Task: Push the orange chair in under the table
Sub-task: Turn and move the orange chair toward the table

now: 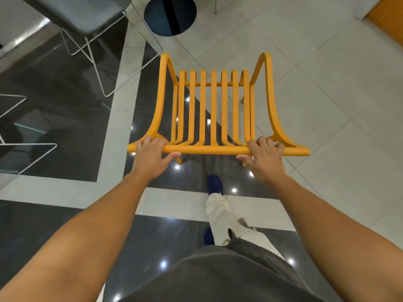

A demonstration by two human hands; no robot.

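Note:
The orange chair, made of slats, stands on the tiled floor right in front of me, seen from above and behind. My left hand grips the left end of its top rail. My right hand grips the right end of the same rail. A round dark table base sits on the floor beyond the chair at the top of the view; the tabletop itself is not visible.
A grey chair with a white wire frame stands at the far left. More wire frames lie along the left edge. An orange wooden panel is at the top right. My leg and blue sock are behind the chair.

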